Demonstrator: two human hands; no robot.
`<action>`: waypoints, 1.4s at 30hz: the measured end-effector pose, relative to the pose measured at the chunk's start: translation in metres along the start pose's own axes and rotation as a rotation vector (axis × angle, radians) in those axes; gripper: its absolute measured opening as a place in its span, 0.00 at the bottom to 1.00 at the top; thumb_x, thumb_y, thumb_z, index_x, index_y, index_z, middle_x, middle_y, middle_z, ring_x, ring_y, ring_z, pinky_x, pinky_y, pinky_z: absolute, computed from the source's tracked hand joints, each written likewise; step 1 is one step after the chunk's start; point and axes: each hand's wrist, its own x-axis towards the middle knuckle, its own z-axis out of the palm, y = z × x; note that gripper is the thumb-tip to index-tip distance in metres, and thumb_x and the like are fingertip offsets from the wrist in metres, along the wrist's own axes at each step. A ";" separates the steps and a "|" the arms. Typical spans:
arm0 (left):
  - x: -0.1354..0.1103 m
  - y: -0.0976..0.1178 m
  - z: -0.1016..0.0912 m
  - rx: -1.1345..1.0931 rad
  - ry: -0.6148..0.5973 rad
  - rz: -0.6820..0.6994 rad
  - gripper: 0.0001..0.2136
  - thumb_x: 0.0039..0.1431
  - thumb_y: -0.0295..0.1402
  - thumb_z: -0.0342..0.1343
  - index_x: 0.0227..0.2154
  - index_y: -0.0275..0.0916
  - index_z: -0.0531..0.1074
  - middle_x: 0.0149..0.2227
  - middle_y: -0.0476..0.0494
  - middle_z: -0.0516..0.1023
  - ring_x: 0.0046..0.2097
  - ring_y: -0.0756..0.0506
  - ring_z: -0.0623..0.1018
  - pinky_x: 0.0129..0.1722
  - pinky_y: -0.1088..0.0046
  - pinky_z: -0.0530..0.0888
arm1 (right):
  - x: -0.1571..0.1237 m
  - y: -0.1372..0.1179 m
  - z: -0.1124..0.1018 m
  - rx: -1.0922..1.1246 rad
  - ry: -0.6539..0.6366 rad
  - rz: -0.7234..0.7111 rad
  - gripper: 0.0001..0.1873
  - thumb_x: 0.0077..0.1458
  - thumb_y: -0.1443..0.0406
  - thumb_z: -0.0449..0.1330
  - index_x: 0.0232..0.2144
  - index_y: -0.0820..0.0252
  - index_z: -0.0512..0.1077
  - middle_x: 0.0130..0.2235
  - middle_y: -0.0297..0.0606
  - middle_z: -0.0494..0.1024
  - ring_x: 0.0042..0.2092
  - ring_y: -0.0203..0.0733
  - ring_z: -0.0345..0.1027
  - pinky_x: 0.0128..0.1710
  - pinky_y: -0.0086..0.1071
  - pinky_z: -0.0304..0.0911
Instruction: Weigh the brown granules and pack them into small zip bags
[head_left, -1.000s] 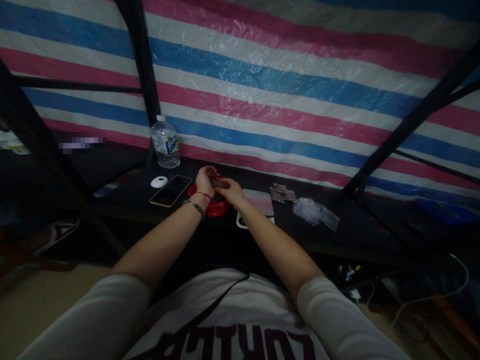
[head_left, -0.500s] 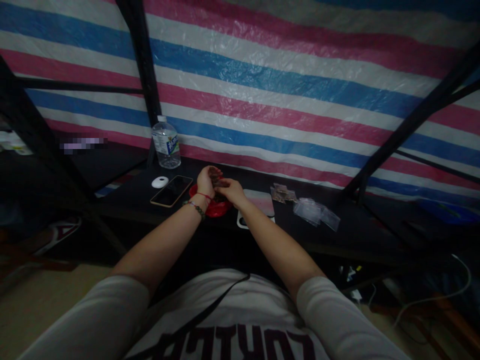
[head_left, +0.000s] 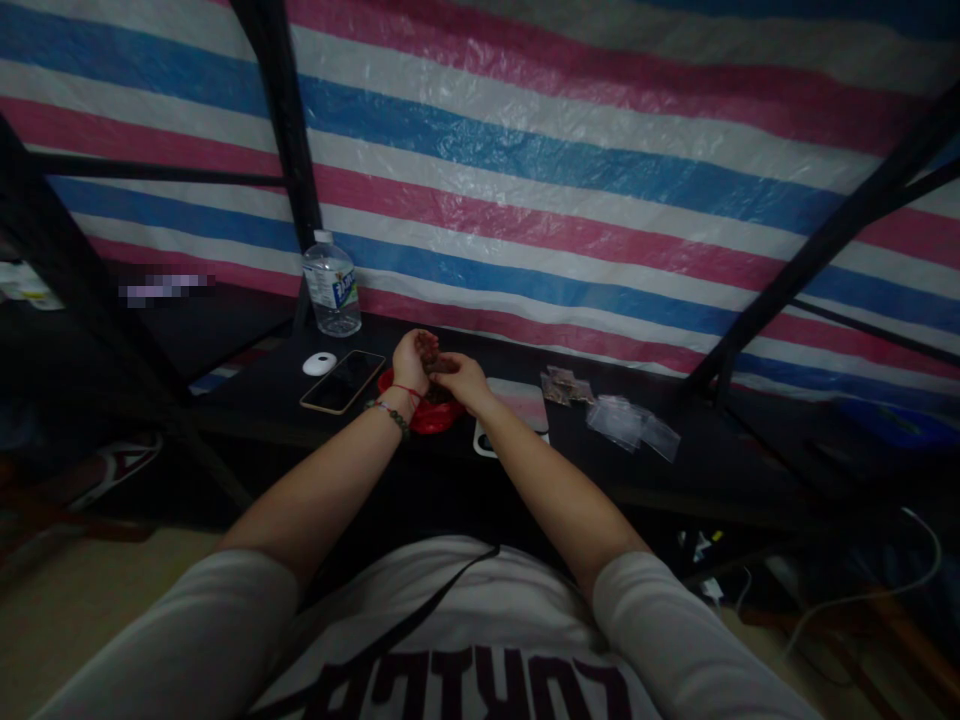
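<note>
Left hand (head_left: 412, 362) has been raised slightly, loosely cupped; whether right hand (head_left: 463, 382) grips is unclear; packets (head_left: 564, 385) seem filled, bags (head_left: 624, 422) unfilled.

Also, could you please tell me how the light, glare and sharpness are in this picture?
In the head view: dim light throughout; glare on the red-white-blue striped plastic sheet; small brown pieces at the left hand too dark and soft to identify; pale fabric sleeves stretched toward the lower corners.
</note>
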 end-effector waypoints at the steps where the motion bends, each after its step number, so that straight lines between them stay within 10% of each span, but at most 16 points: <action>1: 0.001 0.000 0.000 -0.005 -0.001 0.003 0.09 0.51 0.36 0.51 0.21 0.37 0.68 0.22 0.49 0.72 0.24 0.52 0.72 0.26 0.78 0.68 | 0.000 0.000 0.000 0.001 0.005 0.003 0.20 0.43 0.68 0.66 0.42 0.58 0.75 0.43 0.38 0.79 0.45 0.42 0.73 0.50 0.37 0.66; 14: 0.001 -0.003 -0.006 0.121 -0.115 -0.009 0.15 0.55 0.43 0.48 0.23 0.37 0.69 0.25 0.45 0.74 0.28 0.49 0.75 0.32 0.73 0.72 | 0.006 0.002 -0.002 -0.132 -0.016 -0.042 0.19 0.42 0.67 0.66 0.41 0.58 0.75 0.42 0.37 0.79 0.44 0.42 0.73 0.47 0.35 0.66; 26: -0.005 0.015 -0.008 0.362 -0.520 -0.033 0.30 0.58 0.60 0.38 0.37 0.37 0.71 0.39 0.36 0.79 0.43 0.41 0.78 0.39 0.66 0.73 | 0.003 -0.005 -0.001 -0.083 -0.064 -0.004 0.12 0.46 0.63 0.65 0.36 0.60 0.77 0.36 0.37 0.81 0.39 0.41 0.75 0.42 0.33 0.68; 42: 0.001 0.034 -0.010 0.127 -0.372 -0.023 0.22 0.58 0.53 0.46 0.31 0.37 0.71 0.32 0.40 0.77 0.32 0.45 0.78 0.32 0.70 0.73 | 0.002 0.002 0.005 0.007 -0.029 0.003 0.21 0.42 0.67 0.66 0.43 0.61 0.72 0.41 0.37 0.79 0.41 0.38 0.73 0.44 0.32 0.67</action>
